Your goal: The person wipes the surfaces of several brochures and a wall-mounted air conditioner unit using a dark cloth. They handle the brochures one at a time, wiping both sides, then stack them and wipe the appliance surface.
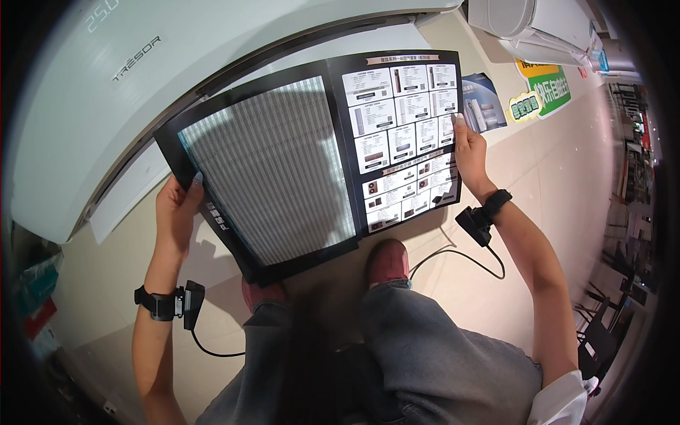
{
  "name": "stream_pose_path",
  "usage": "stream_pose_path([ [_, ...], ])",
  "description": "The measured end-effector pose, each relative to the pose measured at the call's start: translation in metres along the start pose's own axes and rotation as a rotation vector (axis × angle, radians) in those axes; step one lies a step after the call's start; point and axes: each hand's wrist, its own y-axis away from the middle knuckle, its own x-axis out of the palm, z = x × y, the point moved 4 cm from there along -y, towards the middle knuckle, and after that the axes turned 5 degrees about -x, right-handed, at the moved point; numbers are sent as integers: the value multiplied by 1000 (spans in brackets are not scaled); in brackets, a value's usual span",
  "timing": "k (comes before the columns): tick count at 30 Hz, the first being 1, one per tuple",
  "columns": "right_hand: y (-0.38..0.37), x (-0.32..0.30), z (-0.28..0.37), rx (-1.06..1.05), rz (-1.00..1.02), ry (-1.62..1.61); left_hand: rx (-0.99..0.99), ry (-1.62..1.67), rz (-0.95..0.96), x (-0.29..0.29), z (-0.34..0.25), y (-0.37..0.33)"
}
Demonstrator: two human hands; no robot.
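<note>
A wide black display board is held up in front of me, tilted toward my view. Its left part is a black-framed panel with a grey pleated filter sheet (273, 170); its right part is a black product chart (404, 134) with rows of white picture cells. Whether the two parts are joined or overlap, I cannot tell. My left hand (177, 212) is closed on the filter panel's left edge, thumb on the front. At the chart's right edge my right hand (470, 152) pinches it, thumb in front. The fingers behind the board are mostly hidden.
A large white wall air conditioner (134, 85) spans the upper left, and another white unit (528, 25) is at the upper right. A dark leaflet (483, 103) and green-yellow signs (542, 88) lie beyond the board. Cabled black devices (476, 225) are strapped to both wrists.
</note>
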Motion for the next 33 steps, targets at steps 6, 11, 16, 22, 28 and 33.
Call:
stream_pose_path([
  [6, 27, 30, 83, 348, 252, -686, 241, -35, -83, -26, -34, -4],
  [11, 57, 66, 145, 347, 604, -1067, 331, -91, -83, -22, -82, -2],
  [16, 58, 101, 157, 279, 906, -1145, 378, -155, 62, -13, -110, 3],
  [22, 41, 106, 80, 225, 806, -996, 408, -79, 285, 10, -132, 14],
  [28, 78, 97, 137, 308, 937, -942, 362, 134, 195, -13, -100, 40],
  [33, 74, 98, 140, 285, 1027, -1142, 211, 81, 210, -10, -85, 12],
])
